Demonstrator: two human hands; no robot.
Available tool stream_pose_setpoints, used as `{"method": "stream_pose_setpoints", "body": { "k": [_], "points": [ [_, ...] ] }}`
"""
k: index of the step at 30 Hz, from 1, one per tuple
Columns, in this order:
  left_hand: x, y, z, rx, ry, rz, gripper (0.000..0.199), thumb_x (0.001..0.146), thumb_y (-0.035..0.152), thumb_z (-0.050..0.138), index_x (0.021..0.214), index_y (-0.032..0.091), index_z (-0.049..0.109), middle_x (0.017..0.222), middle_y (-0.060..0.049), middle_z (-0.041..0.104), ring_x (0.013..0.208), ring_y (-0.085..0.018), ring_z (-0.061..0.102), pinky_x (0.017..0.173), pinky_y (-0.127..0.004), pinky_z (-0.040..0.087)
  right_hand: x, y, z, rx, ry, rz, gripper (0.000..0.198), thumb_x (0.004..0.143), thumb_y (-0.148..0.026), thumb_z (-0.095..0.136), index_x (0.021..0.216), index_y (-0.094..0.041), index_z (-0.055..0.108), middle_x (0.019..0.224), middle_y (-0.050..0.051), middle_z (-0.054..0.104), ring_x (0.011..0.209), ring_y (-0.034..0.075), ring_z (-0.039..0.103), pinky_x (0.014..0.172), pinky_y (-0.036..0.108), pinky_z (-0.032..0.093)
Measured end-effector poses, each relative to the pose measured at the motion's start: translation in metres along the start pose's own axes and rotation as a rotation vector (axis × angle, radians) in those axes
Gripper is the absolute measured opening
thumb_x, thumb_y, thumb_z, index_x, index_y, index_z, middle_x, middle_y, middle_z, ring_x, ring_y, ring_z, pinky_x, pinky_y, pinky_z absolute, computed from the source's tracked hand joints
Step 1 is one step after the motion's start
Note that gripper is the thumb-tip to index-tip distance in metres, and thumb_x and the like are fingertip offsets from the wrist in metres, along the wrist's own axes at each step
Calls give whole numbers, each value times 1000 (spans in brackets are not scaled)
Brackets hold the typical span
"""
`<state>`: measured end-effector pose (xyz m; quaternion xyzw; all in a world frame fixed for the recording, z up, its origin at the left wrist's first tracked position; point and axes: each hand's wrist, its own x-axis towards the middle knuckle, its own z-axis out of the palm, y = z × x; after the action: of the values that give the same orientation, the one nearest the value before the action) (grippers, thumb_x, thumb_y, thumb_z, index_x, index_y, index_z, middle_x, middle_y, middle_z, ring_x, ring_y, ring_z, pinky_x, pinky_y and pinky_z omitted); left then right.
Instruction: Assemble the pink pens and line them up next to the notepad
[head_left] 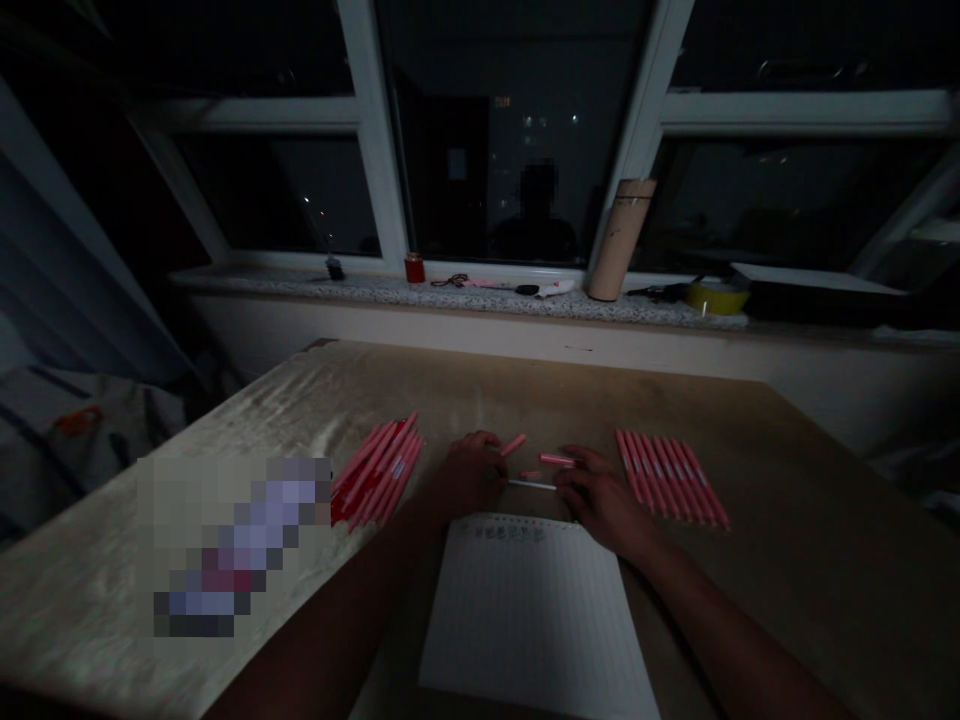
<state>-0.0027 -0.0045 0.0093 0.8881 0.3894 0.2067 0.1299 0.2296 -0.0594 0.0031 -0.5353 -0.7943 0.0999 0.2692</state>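
Note:
A thin white rod, which looks like a pen refill [532, 485], stretches between my two hands just above the notepad's top edge. My left hand [474, 474] has its fingers curled at the rod's left end. At the other end, my right hand [596, 492] pinches it between thumb and finger. One pink pen part [514, 445] lies by my left fingertips, and a pink tube [555, 460] reaches under or against my right fingers; contact is hard to tell. A smaller pink piece [529, 474] rests between the hands. Dim light hides the exact fingertip grip.
A loose pile of pink pens [382, 470] lies left, and a neat row of pink pens [670, 478] right. A lined notepad [532, 615] with writing lies in front. A blurred-out object [255, 540] is at left. The sill holds a tumbler [621, 240] and yellow tape [718, 296].

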Motion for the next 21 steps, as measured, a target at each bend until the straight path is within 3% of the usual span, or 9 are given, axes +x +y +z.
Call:
{"method": "stream_pose_setpoints", "body": {
  "k": [10, 16, 21],
  "points": [
    [-2, 2, 2, -15, 40, 24, 12, 70, 26, 63, 80, 20, 67, 115, -9, 49, 112, -25, 44, 95, -40, 35, 0, -2, -2, -8, 6, -5, 17, 81, -20, 50, 77, -18, 67, 120, 12, 50, 116, 24, 44, 97, 39, 36],
    [8, 8, 8, -20, 121, 27, 14, 78, 28, 57, 81, 19, 67, 113, -10, 51, 110, -23, 46, 94, -40, 36, 1, -3, -5, -22, 40, 1, 18, 82, -21, 51, 87, -19, 68, 122, 11, 51, 117, 25, 43, 96, 41, 37],
    [14, 12, 14, -15, 117, 49, 15, 79, 29, 56, 85, 19, 67, 113, -9, 51, 109, -22, 46, 93, -39, 36, 12, -6, -12, -97, 29, -32, 23, 82, -21, 50, 94, -19, 69, 117, 12, 55, 112, 24, 48, 94, 40, 39]
  ]
}}
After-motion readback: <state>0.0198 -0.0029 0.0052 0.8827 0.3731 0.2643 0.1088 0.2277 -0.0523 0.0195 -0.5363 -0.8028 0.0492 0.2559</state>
